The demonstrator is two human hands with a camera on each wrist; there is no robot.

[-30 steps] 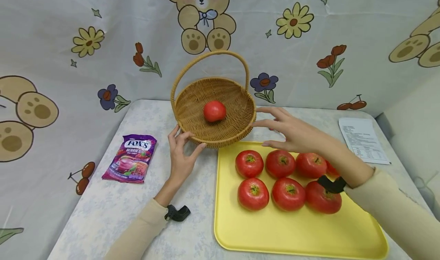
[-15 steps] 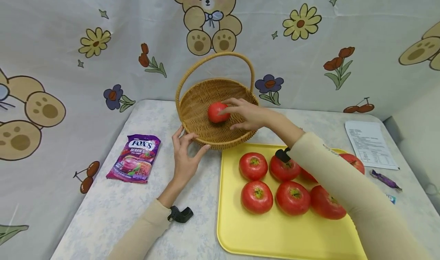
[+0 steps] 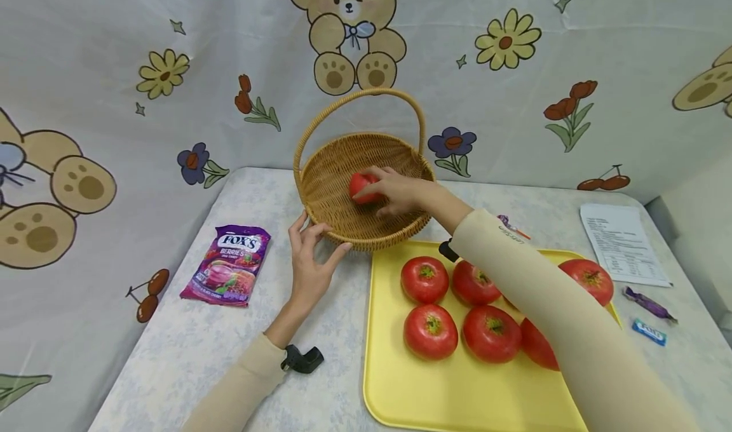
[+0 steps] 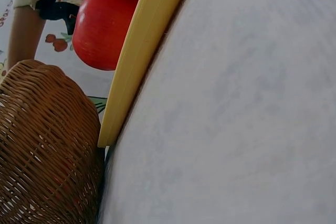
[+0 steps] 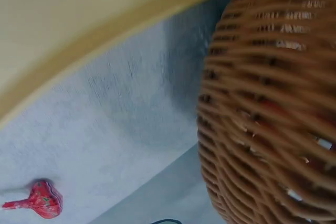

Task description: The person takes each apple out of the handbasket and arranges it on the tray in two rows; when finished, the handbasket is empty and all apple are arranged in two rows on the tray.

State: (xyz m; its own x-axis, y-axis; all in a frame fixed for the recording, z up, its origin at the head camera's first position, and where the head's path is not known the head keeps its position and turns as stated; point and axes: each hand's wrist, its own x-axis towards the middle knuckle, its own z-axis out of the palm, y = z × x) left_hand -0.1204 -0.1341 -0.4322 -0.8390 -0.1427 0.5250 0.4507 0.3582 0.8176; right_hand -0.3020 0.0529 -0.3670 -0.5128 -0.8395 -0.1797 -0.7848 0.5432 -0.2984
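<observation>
A brown wicker basket (image 3: 332, 194) with a tall arched handle stands at the back of the table. Inside it lies one red apple (image 3: 358, 183), partly covered by my right hand (image 3: 394, 194), whose curled fingers and thumb grip it. At the basket's front left rim, my left hand (image 3: 311, 263) touches the wicker with spread fingers and thumb. Neither hand shows in the wrist views. The left wrist view has the basket's outer wall (image 4: 44, 145) at its left; in the right wrist view the woven wall (image 5: 268, 103) fills the right side.
A yellow tray (image 3: 457, 397) holds several red apples (image 3: 431, 331), some behind my right sleeve. A purple candy bag (image 3: 229, 267) lies left. At the right are a printed sheet (image 3: 623, 241), a purple-wrapped candy (image 3: 649, 303) and a blue packet (image 3: 649, 331). A lollipop (image 3: 511, 227) lies behind the tray.
My right hand has moved left from the basket's right rim into the basket and taken hold of the apple. The left hand stays at the rim. The head view has shifted slightly.
</observation>
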